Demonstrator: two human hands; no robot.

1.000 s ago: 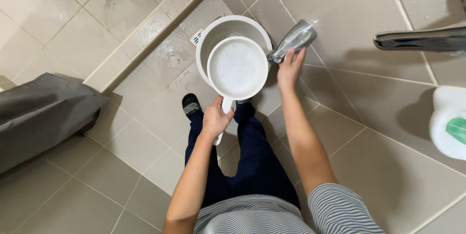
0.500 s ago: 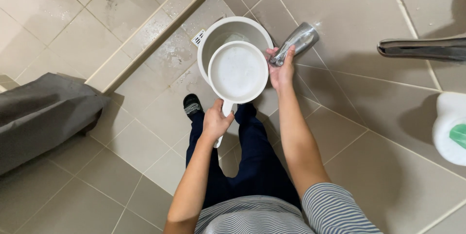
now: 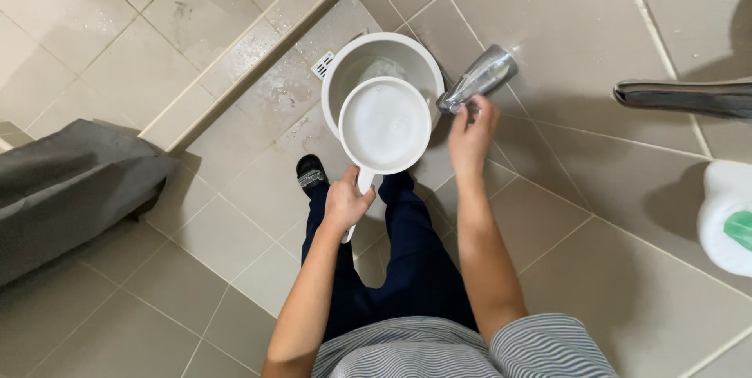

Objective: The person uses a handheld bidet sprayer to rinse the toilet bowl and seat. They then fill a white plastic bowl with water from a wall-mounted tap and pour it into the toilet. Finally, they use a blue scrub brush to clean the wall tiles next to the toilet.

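Near the middle of the frame, the left hand [image 3: 345,202] is closed around the handle of a white dipper [image 3: 385,125], holding it over a white bucket [image 3: 381,61] on the tiled floor [image 3: 188,276]. Just to the right, the right hand [image 3: 471,130] has its fingers on a shiny metal tap [image 3: 479,79]; I cannot tell how tight that hold is. At the left edge lies a grey cloth [image 3: 66,190], and at the right edge sits a white bottle with a green cap [image 3: 724,217].

Bright even indoor light, soft shadows on the tiles [image 3: 595,25], sharp focus, slight wide-angle edge stretch.
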